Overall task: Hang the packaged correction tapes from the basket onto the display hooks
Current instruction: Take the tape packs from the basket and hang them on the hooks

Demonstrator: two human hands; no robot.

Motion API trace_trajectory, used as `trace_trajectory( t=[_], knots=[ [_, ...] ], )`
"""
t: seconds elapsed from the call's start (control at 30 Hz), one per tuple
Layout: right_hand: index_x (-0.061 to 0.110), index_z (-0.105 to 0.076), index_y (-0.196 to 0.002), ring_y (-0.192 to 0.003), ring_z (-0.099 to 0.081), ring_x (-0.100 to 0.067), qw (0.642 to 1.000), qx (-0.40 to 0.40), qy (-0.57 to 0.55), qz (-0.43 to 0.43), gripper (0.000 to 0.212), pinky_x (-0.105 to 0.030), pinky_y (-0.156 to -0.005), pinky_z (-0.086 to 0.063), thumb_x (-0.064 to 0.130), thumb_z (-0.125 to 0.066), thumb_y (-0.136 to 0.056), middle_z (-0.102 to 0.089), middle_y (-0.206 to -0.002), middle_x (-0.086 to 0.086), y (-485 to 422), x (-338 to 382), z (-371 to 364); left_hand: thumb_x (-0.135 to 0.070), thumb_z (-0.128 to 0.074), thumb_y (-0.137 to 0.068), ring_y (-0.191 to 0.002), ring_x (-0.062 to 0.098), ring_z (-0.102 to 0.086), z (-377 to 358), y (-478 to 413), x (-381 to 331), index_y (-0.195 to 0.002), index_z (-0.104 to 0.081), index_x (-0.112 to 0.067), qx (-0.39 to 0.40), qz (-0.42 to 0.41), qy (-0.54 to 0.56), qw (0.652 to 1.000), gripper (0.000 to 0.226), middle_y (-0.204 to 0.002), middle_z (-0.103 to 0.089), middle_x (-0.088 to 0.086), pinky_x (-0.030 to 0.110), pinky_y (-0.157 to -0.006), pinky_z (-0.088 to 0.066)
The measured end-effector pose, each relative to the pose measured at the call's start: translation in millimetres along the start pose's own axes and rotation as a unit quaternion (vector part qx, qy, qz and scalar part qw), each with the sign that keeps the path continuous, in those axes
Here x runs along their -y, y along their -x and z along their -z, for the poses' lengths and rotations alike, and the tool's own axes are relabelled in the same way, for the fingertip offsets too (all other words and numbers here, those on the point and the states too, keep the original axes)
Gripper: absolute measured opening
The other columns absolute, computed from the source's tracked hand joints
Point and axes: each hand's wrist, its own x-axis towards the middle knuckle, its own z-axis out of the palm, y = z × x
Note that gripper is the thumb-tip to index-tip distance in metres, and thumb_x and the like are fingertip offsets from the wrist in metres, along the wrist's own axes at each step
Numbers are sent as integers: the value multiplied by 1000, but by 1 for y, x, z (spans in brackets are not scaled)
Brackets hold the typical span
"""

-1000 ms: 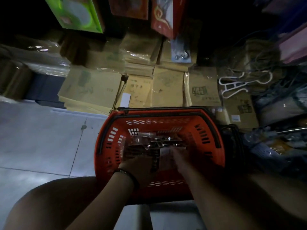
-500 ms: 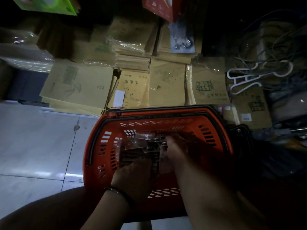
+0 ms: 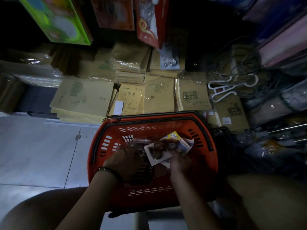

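Both hands work inside the orange basket [image 3: 149,128]; this is judged to be the pickup step. The right hand [image 3: 178,163] grips a fanned bunch of packaged correction tapes [image 3: 163,149] within the basket. The left hand [image 3: 123,161] rests on clear packs [image 3: 137,141] lying inside, and its grip cannot be determined. The next move calls for lifting the bunch clear and locating a hook; none is visible.

Dim light and motion blur hide the fingers of the left hand [image 3: 126,161] inside the orange-red slotted plastic basket [image 3: 149,128], so its grasp cannot be made out. The right hand [image 3: 180,163] covers the lower corner of the glossy white printed card packs [image 3: 159,150] it pinches; their lettering is too blurred to read. The lime-green cardboard box [image 3: 56,22] is cut off by the top edge.
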Motion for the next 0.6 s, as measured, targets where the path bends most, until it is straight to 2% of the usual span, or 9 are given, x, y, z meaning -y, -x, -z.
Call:
trace_trajectory(
  t=[0.03, 0.1, 0.17, 0.23, 0.3, 0.37, 0.43, 0.5, 0.6],
  knots=[
    [5, -70, -91, -63, -65, -11, 1000, 8, -18, 19, 8, -9, -38, -37, 11, -75, -91, -67, -85, -9, 7, -1, 7, -56, -52, -97, -109, 21, -71, 3, 4, -4, -132, -62, -35, -15, -1, 28, 999, 42, -126, -72, -1, 43, -95, -60],
    [14, -72, -79, -58, -67, -15, 997, 17, -58, 53, 10, -20, -42, -47, 11, -82, -77, -71, -72, -5, 31, 6, 21, -51, -60, -98, -103, 19, -72, 3, 14, -7, -107, -74, -32, -70, 32, 152, 985, 26, -111, -78, -2, 44, -96, -59],
    [13, -76, -76, -69, -71, -23, 992, 55, -62, 97, 10, -32, -58, -57, 17, -81, -68, -75, -70, -1, 50, 13, 31, -59, -67, -87, -97, 23, -74, 3, 21, -2, -92, -78, -27, -127, 93, 278, 948, 34, -99, -80, 1, 48, -96, -59],
    [15, -80, -88, -86, -75, -33, 982, 118, -46, 137, 25, -50, -76, -59, 23, -78, -65, -79, -86, -9, 68, 24, 44, -71, -65, -78, -98, 28, -75, 4, 28, 1, -97, -82, -23, -146, 107, 390, 903, 54, -101, -82, 5, 50, -96, -59],
    [7, -79, -93, -86, -74, -36, 967, 190, -55, 163, 33, -50, -74, -57, 21, -76, -63, -78, -91, -17, 83, 33, 58, -69, -61, -91, -105, 33, -76, 8, 46, -13, -114, -82, -18, -76, 102, 550, 826, 59, -114, -80, 12, 47, -97, -58],
    [3, -77, -88, -79, -70, -30, 955, 235, -56, 173, 32, -44, -72, -52, 19, -75, -60, -74, -85, -16, 101, 41, 70, -67, -47, -100, -120, 39, -70, 13, 71, -31, -131, -75, -13, 39, 70, 641, 763, 68, -131, -73, 19, 53, -103, -54],
    [4, -77, -82, -78, -66, -27, 947, 253, -59, 188, 32, -42, -72, -49, 22, -75, -56, -72, -81, -14, 120, 48, 80, -69, -45, -99, -126, 43, -66, 14, 99, -40, -134, -73, -15, 115, 40, 670, 732, 70, -139, -68, 21, 61, -103, -53],
    [5, -77, -80, -77, -67, -25, 943, 253, -32, 214, 30, -40, -72, -49, 24, -76, -57, -73, -79, -12, 140, 58, 89, -60, -51, -99, -127, 47, -64, 14, 124, -48, -136, -71, -15, 149, -3, 692, 706, 61, -142, -65, 22, 68, -103, -51],
    [8, -79, -84, -77, -70, -22, 926, 262, -11, 271, 21, -37, -72, -51, 24, -75, -70, -77, -80, -12, 176, 77, 103, -40, -63, -98, -126, 48, -65, 12, 153, -61, -141, -65, -14, 109, -47, 692, 712, 51, -143, -64, 23, 70, -98, -53]
  ],
)
